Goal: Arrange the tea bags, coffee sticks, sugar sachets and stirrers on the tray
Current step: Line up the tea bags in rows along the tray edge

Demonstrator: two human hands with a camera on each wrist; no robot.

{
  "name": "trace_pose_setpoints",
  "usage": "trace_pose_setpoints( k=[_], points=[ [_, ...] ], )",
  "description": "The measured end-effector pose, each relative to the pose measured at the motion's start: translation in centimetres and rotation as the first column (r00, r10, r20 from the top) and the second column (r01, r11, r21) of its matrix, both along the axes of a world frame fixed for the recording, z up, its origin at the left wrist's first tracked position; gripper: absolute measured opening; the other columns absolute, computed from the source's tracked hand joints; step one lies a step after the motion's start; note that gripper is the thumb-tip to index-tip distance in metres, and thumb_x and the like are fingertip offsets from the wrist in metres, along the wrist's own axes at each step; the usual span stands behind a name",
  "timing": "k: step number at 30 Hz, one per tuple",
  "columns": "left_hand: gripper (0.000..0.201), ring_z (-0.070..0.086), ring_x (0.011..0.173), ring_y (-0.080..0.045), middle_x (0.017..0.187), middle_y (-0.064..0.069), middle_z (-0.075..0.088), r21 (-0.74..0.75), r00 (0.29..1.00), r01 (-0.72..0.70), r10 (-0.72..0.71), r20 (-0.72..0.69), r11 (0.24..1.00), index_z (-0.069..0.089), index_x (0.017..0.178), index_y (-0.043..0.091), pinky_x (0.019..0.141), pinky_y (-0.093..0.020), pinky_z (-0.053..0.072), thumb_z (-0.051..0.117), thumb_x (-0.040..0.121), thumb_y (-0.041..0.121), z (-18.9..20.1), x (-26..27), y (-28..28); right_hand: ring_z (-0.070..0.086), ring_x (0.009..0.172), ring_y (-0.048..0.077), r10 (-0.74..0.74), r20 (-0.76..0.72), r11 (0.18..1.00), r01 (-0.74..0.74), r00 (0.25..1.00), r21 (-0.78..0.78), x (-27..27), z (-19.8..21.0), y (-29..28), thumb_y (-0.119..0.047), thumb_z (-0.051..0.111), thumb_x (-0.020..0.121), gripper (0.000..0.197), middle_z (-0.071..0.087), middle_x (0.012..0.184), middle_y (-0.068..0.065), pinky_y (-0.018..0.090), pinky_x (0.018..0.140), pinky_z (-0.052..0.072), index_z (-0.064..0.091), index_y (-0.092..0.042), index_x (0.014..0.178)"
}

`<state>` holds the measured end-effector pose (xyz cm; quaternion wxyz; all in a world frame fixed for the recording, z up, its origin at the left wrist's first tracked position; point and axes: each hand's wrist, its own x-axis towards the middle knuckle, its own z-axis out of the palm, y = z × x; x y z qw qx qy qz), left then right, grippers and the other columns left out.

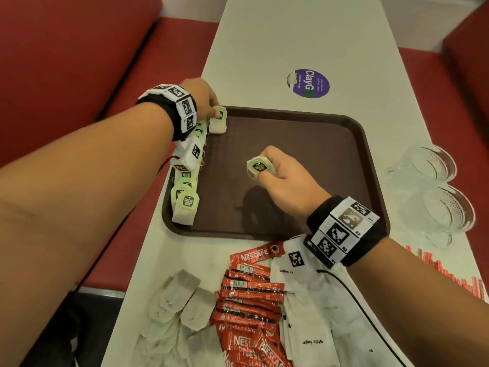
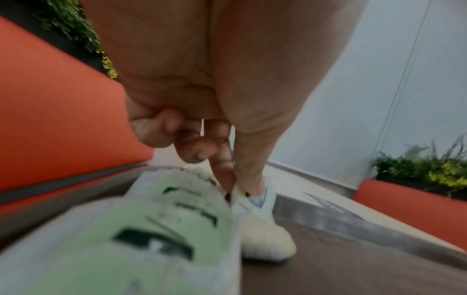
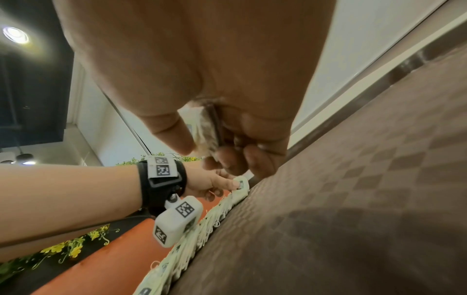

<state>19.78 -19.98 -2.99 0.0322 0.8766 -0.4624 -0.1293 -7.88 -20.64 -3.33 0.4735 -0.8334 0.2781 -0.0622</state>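
Brown tray (image 1: 330, 144) carries a row of tea bags (image 1: 185, 197) along its left rim, likely saving room. Left hand (image 1: 201, 96) pinches the far bag (image 1: 218, 120) there; right hand (image 1: 285, 176) pinches another bag (image 1: 259, 166) mid-tray.

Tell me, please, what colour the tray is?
The tray is dark brown, clearest in the head view.

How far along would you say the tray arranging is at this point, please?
Early stage. Done: a row of green-tagged tea bags lines the brown plastic tray's left edge. In hand: the left hand pinches the far-end tea bag, and the right hand holds another tea bag above the tray. Left: loose tea bags, red Nescafe coffee sticks, white sugar sachets and red-striped stirrers remain on the table.
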Motion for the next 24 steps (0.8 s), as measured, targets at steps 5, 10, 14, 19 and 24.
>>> trace_pose_setpoints(
  k=[5,10,14,19,24],
  points=[
    [0.035,0.065,0.098,-0.026,0.106,-0.004,0.070,0.070,0.998,-0.011,0.006,0.067,0.997,0.073,0.107,0.012,0.081,-0.035,0.053,0.075,0.085,0.039,-0.8,0.4,-1.3,0.056,0.074,0.013,0.004,0.023,1.000,-0.004,1.000,0.006,0.3,0.0,-0.4,-0.017,0.057,0.096,0.004,0.064,0.088,0.003,0.038,0.067,0.049,0.055,-0.017,0.100],
    [0.021,0.063,0.093,-0.022,0.096,0.003,0.069,0.040,0.999,0.040,-0.041,0.029,0.998,0.073,0.093,0.016,0.077,-0.034,0.052,0.075,0.083,0.034,-0.4,-0.1,-1.0,0.052,0.068,0.005,0.031,0.058,1.000,-0.031,0.998,-0.002,0.7,-0.4,-0.5,-0.018,0.059,0.096,0.003,0.061,0.082,-0.005,0.027,0.063,0.045,0.056,-0.018,0.098],
    [0.022,0.064,0.090,-0.019,0.089,0.003,0.069,0.203,0.994,0.110,-0.113,0.005,0.973,0.075,0.089,0.020,0.073,-0.029,0.049,0.082,0.077,0.038,-0.9,-0.5,-0.5,0.057,0.074,0.009,0.038,0.067,0.999,-0.038,0.997,0.001,1.2,-0.6,-0.4,-0.020,0.059,0.097,0.004,0.063,0.086,-0.005,0.029,0.066,0.047,0.057,-0.019,0.100],
    [0.021,0.065,0.089,-0.018,0.082,0.007,0.068,0.137,0.995,0.099,-0.101,0.007,0.986,0.075,0.086,0.022,0.071,-0.029,0.050,0.080,0.078,0.041,-0.7,0.0,0.3,0.062,0.070,0.013,0.025,0.055,1.000,-0.025,0.998,0.005,1.5,-0.5,-0.3,-0.025,0.056,0.101,0.006,0.067,0.081,-0.001,0.033,0.065,0.054,0.058,-0.023,0.106],
    [0.037,0.061,0.087,-0.012,0.089,0.010,0.067,-0.188,0.982,0.169,-0.181,-0.046,0.967,0.073,0.099,0.024,0.076,-0.028,0.046,0.058,0.091,0.057,1.9,-2.4,2.0,0.070,0.077,0.023,-0.035,0.146,0.998,0.026,0.989,0.064,1.4,-0.6,-0.5,-0.022,0.054,0.102,0.006,0.073,0.082,0.005,0.045,0.077,0.059,0.059,-0.021,0.105]
  ],
)
